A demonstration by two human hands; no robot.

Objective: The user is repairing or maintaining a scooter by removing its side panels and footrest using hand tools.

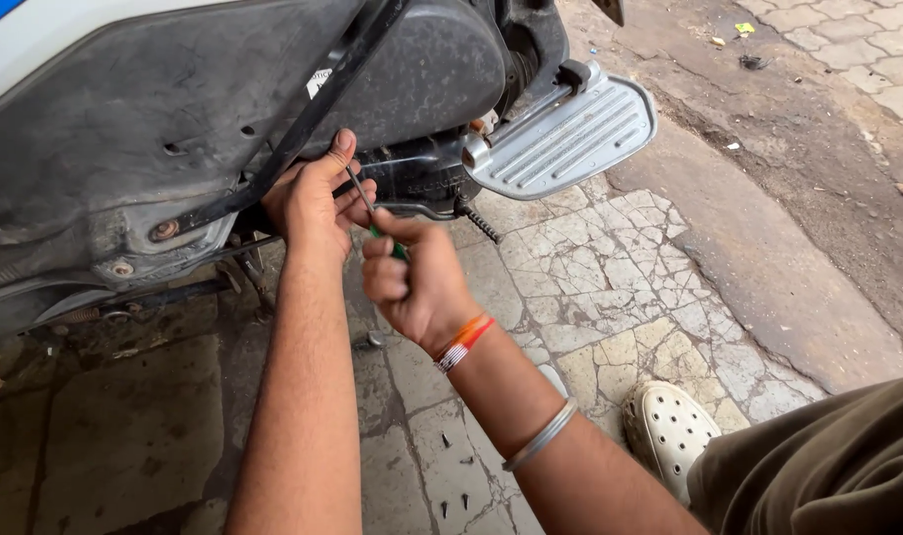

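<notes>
Cracked paving lies under a scooter's dusty black underside (174,109). Right hand (412,282) is clenched around a green-handled screwdriver (372,220), its shaft running up to the panel edge. Left hand (313,198) steadies that shaft, fingers (357,198) pinching it. Panel looks attached still; a nearby bolt (164,230) remains seated.

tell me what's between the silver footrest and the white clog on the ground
In the head view, only bare cracked stone paving lies between the silver footrest and the white clog; no tool or part sits on that stretch.
</notes>
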